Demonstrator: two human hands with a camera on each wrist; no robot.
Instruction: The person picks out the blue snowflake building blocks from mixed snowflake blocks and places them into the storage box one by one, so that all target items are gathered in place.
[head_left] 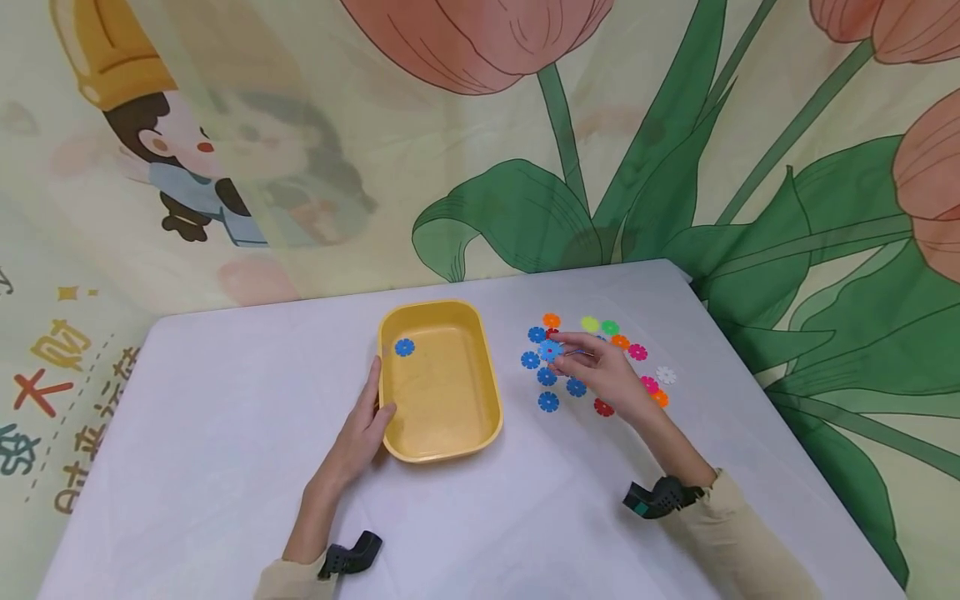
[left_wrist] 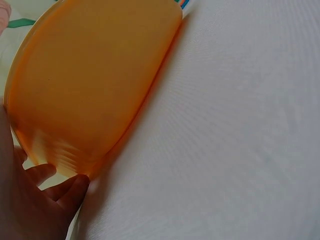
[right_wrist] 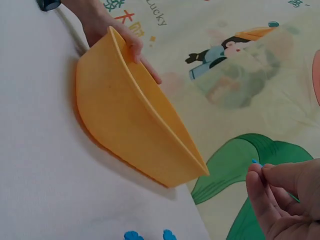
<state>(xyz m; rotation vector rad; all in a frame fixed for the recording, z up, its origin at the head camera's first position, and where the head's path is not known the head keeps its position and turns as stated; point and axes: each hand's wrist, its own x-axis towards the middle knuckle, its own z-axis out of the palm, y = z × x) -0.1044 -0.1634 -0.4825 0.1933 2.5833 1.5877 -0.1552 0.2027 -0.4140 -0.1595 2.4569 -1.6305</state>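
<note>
A yellow plastic tub (head_left: 442, 446) stands on the table, one blue snowflake disc (head_left: 405, 347) inside it near the far left. My left hand (head_left: 360, 433) grips the tub's left wall, thumb over the rim; its fingers show against the outside in the left wrist view. Between thumb and fingertips, my right hand (head_left: 600, 371) pinches another blue snowflake disc (head_left: 550, 350) above the scattered pieces. Only a thin blue edge of that disc (right_wrist: 255, 162) shows in the right wrist view. Several blue discs (head_left: 548, 402) lie beneath and around the right hand.
Right of the tub lie loose discs in other colours: orange (head_left: 551, 320), yellow-green (head_left: 590, 324), green (head_left: 610, 327), pink (head_left: 637, 352), white (head_left: 666, 375) and red (head_left: 603, 407). A white cloth covers the table (head_left: 247, 433). Behind it hangs a tulip-printed backdrop (head_left: 480, 183).
</note>
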